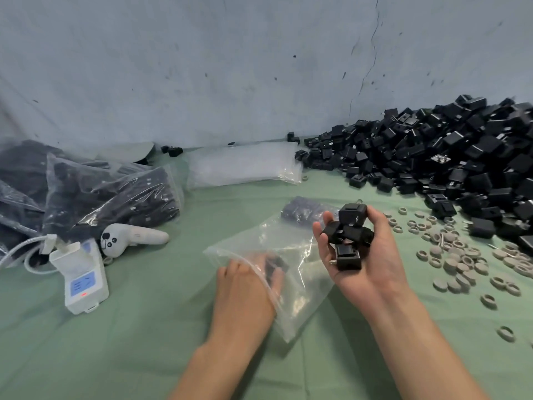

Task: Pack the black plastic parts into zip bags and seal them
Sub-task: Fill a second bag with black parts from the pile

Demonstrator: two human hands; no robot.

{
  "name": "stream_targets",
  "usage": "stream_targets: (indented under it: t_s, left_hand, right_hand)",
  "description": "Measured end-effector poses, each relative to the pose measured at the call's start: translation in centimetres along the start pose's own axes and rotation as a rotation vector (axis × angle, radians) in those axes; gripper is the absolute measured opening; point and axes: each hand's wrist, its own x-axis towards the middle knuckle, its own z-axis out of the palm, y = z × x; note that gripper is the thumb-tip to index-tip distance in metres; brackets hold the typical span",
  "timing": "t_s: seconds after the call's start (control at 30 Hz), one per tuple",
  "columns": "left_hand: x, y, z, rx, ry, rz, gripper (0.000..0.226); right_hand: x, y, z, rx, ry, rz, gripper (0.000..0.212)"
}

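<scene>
A clear zip bag (291, 255) lies open on the green cloth in the middle, with several black parts at its far end (302, 212). My left hand (245, 290) reaches into the bag's mouth, its fingers inside around a black part (274, 265). Just right of the bag, my right hand (366, 255) is palm up and grips a cluster of black plastic parts (347, 238). A big heap of loose black parts (432, 157) fills the right back of the table.
Filled bags of black parts (95, 194) are piled at the left. A stack of empty zip bags (242, 166) lies at the back centre. A white controller (132, 238) and a white power strip (82, 278) sit at the left. Several grey rings and caps (461, 261) are scattered at the right.
</scene>
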Motion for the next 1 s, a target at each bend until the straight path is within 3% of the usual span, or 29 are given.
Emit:
stream_targets:
  t_s: [0.23, 0.37, 0.6, 0.77, 1.0]
  left_hand:
    - [-0.8, -1.0, -0.7, -0.004, -0.192, 0.122, 0.054]
    - [-0.6, -2.0, -0.2, -0.051, -0.263, 0.164, 0.044]
    - [-0.2, -1.6, -0.5, -0.162, -0.182, 0.188, 0.039]
    - [-1.3, -1.1, -0.7, -0.167, -0.168, 0.129, 0.053]
    - [-1.5, -0.8, -2.3, -0.138, -0.160, 0.267, 0.029]
  right_hand:
    - [1.4, -1.0, 0.7, 0.008, -0.040, -0.016, 0.046]
    - [2.1, -0.7, 1.1, -0.017, -0.037, -0.020, 0.043]
    - [2.5, -0.4, 0.8, -0.044, -0.030, -0.022, 0.044]
    - [2.6, -0.4, 0.6, -0.055, -0.015, -0.004, 0.045]
    - [2.7, -0.8, 0.7, -0.023, -0.017, 0.010, 0.044]
